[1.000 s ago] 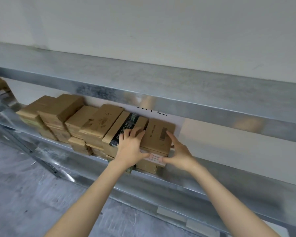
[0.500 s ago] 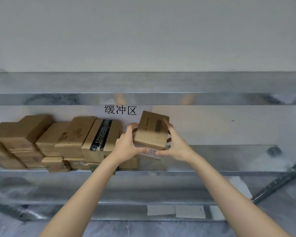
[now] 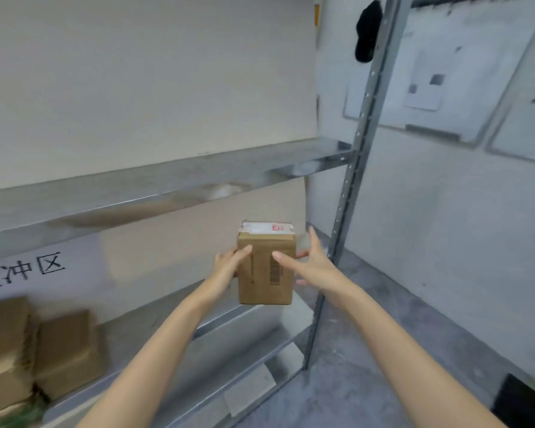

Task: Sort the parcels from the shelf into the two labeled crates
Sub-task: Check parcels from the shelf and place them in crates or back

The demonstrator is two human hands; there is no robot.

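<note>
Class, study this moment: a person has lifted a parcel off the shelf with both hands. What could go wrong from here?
1. The cardboard parcel is pinched only at its sides by the left hand and right hand, unsupported underneath; it could slip.
2. The steel upright stands close beside the right hand; swinging rightward might knock it.
3. No crate is visible, so its white label may go unread.

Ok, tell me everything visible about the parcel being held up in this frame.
The parcel is a small brown cardboard box, closed, held upright in the air in front of the metal shelf. A barcode runs vertically down its near face, and a white label with red marks covers its top end. The left hand grips its left side and the right hand its right, thumbs on the near face.
</note>
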